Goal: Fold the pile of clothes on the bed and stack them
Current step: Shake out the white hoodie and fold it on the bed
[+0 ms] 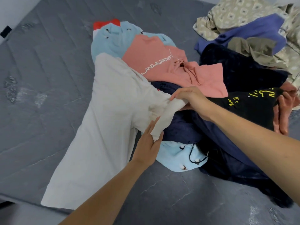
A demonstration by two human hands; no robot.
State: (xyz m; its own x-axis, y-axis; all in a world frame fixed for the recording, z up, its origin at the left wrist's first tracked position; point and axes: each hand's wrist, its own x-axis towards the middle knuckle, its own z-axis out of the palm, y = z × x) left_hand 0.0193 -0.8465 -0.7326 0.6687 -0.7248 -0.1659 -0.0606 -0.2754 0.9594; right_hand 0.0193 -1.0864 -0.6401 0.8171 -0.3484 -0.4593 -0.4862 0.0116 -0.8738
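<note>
The bed (40, 65) carries a grey quilted mattress surface. A loose pile of clothes (186, 88) occupies its centre and right.

White garment (103, 120): spread flat on the left side of the pile, running from the middle of the bed down to the near-left edge. One sleeve (164, 117) of this garment is bunched into a roll and lies across the dark items beside it.

Left hand (150, 142): fingers straight and held together, lying along the near end of the rolled sleeve, with the thumb on the sleeve's other side. Whether the thumb clamps the fabric cannot be told.

Right hand (190, 98): reaches in from the near right; fingers curled over the far end of the same sleeve, pinching the white fabric at the point where sleeve meets body.

Other items in the pile:
- Pink sweatshirt (164, 62) with white lettering, at the far centre, on top.
- Light blue garment (113, 38) with a red part at its far end, under the pink one; light blue fabric also shows at the near side.
- Navy garment (227, 159) spread to the near right.
- Black shirt (253, 108) with yellow print, at the right.

A second heap lies at the far right: patterned beige fabric (240, 12), a blue-violet garment (256, 31) and an olive piece (253, 47).
</note>
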